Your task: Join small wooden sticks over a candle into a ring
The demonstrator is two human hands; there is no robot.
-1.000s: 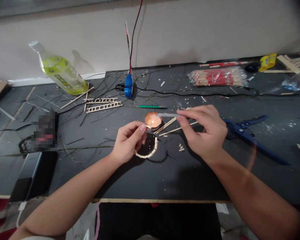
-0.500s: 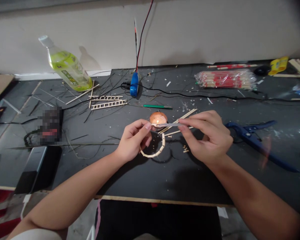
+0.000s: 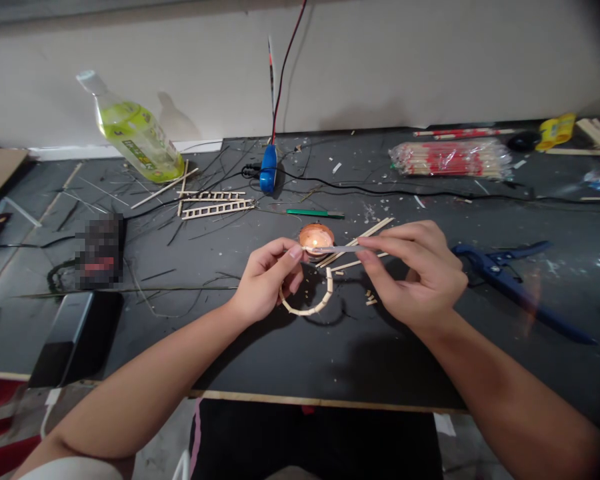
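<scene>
- Head view, looking down: a person sits at a dark, scratched desk [image 3: 300, 353] with a pale wooden edge, and both bare forearms reach to the middle of it.
- The left hand [image 3: 267, 283] is just beside a small round candle [image 3: 316, 239] in a copper-orange cup, and the flame is lit.
- The left fingers [image 3: 280, 252] are closed and appear to hold a curved ladder strip of pale wood [image 3: 305, 309], which hangs below the hand, in front of the candle. Its grip is partly hidden.
- The right hand [image 3: 415, 277] is pinching a thin grey strip [image 3: 337, 249] between the right fingers [image 3: 375, 243], nearly closed. The far end of the strip reaches over the candle, near the left thumb. The material of this strip is hard to tell.
- Thin loose wooden sticks [image 3: 357, 243] lie under the strip, and small cut wooden pieces [image 3: 371, 299] lie near the right hand.
- Farther away on the desk are two flat wooden ladders [image 3: 215, 210], which look finished.
- The curved ladder strip looks formed, but it makes an open curve, not a closed ring. The loose sticks and small pieces seem not yet used.
- Blue-handled pliers [image 3: 510, 287] lie to the right, and a plastic bottle with green liquid [image 3: 135, 130] lies on its side at the back.
</scene>
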